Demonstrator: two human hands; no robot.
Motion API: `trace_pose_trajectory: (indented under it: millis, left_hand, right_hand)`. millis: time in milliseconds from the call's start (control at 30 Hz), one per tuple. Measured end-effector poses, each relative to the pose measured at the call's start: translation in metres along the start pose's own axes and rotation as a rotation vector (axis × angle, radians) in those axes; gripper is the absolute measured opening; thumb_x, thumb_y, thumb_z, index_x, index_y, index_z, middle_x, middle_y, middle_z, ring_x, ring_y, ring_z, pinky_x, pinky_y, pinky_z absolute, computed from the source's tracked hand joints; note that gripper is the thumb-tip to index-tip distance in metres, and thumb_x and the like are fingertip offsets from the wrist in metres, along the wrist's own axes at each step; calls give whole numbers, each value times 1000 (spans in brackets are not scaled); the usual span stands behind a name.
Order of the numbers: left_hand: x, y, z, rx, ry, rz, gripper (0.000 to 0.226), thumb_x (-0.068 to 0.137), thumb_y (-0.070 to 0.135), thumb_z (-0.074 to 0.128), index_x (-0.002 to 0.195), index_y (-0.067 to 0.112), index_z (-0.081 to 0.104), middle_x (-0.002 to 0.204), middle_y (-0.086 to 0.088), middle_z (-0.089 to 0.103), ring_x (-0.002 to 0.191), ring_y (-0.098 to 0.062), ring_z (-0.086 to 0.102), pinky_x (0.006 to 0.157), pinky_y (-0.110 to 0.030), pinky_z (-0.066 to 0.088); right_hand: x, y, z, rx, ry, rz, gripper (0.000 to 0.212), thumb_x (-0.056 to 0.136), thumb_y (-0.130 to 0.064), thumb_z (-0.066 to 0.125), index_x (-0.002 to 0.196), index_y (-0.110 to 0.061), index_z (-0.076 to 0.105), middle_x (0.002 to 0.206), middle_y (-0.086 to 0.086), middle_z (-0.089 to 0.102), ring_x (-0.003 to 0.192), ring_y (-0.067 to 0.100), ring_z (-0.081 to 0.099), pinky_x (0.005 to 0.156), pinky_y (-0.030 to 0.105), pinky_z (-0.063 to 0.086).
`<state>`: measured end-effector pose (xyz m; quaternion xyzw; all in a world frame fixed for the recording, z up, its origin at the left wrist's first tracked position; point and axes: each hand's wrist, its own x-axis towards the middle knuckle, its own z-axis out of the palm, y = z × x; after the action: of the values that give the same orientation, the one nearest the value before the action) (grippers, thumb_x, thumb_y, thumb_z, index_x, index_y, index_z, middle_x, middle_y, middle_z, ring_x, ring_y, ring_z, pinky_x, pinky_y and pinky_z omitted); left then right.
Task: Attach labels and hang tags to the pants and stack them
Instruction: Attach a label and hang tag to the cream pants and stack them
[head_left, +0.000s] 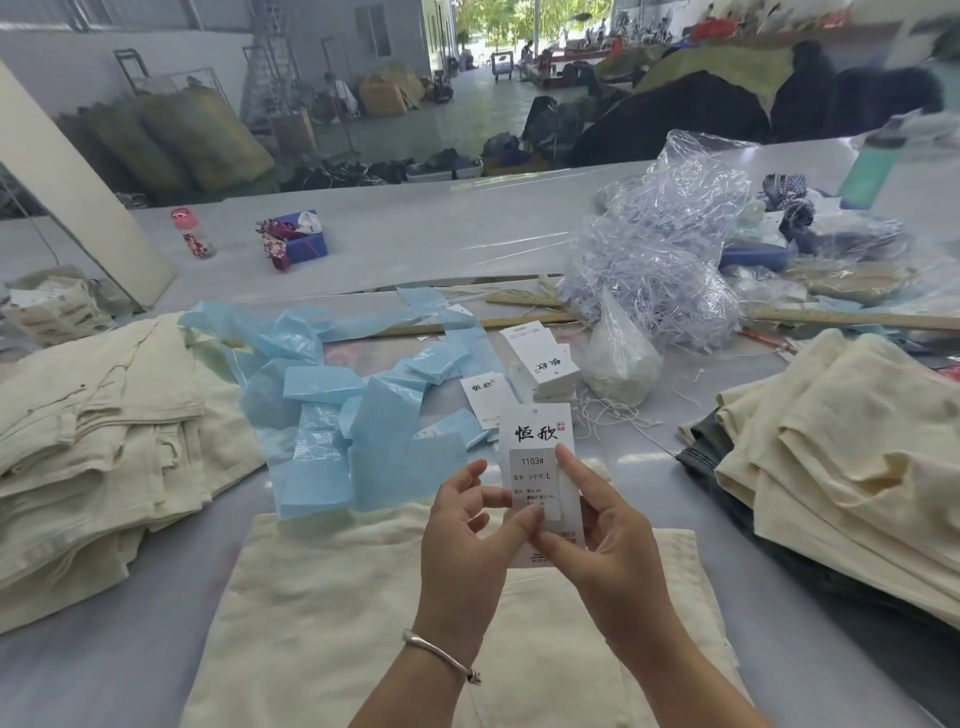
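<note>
1. Hands: a white hang tag (540, 467) is held upright above the counter (78, 670) by both. The left hand (462, 540) pinches its lower edge, thumb on the face. The right hand (602, 535) grips the lower right side, with its index finger (569, 460) pressed onto a paler label (537, 483) stuck on the tag's face.
2. Risk: the label may be set crooked or creased if it is pressed from one side only; judged from the single fingertip on it.
3. Risk: the tag card may be bent by the pinch at its lower end, since the upper part stands unsupported.
4. Risk: loose blue backing strips (332, 415) lie just beyond the hands; a strip could be caught under the tag or mixed in with the pants.
5. Risk: thin white strings (613, 410) lie tangled near the spare tag stack (545, 364); more than one could be drawn out at once.
6. Tag appearance: white, tall and narrow, black brush characters at the top, "1103#" and "L" printed on the label, fine print below partly hidden by fingers.
7. Pants (363, 597): cream, woven, lying flat directly under the hands. No tag is seen on them yet.
8. Folded cream pants lie in a left pile (104, 431) and a looser right pile (841, 447); which is finished cannot be told.
</note>
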<state>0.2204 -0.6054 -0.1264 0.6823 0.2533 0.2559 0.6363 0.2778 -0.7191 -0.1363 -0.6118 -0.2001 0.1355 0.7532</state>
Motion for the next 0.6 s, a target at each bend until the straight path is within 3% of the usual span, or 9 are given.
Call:
trace_pose_trajectory:
  millis: [133, 200, 333, 467, 600]
  left_hand:
    - [-1, 3, -2, 97, -7, 58, 23, 65, 18, 89, 74, 18, 68, 124, 15, 56, 82, -4, 68, 69, -25, 57]
    - [0, 3, -2, 181, -5, 101, 26, 62, 21, 90, 75, 18, 68, 122, 16, 54, 87, 1, 65, 66, -20, 55]
    - [-2, 6, 0, 215, 24, 148, 30, 61, 23, 90, 78, 23, 66, 122, 14, 53, 88, 0, 63, 65, -22, 55]
    - [-5, 8, 5, 188, 11, 193, 54, 64, 25, 89, 96, 55, 58, 112, 6, 59, 86, -8, 64, 64, -32, 58]
    - [-4, 9, 3, 100, -50, 147, 77, 60, 35, 87, 124, 53, 48, 109, 12, 64, 78, -15, 69, 65, -33, 59]
  right_hand:
    - [-2, 1, 3, 37, -11, -2, 73, 77, 22, 62, 130, -27, 51, 118, -10, 67, 108, 17, 66, 82, 33, 57]
    - [-4, 1, 5, 58, -7, -7, 74, 78, 26, 58, 130, -25, 51, 119, -9, 68, 108, 18, 66, 81, 31, 57]
    - [-6, 0, 8, 97, 24, -26, 75, 79, 29, 51, 132, -23, 50, 121, -6, 67, 110, 20, 66, 84, 36, 57]
    - [-7, -5, 8, 106, 68, -36, 73, 80, 27, 53, 131, -25, 51, 122, -1, 67, 111, 20, 65, 85, 37, 57]
    - [-10, -9, 8, 156, 98, -16, 71, 79, 25, 57, 130, -24, 53, 119, 4, 69, 109, 23, 66, 82, 40, 58]
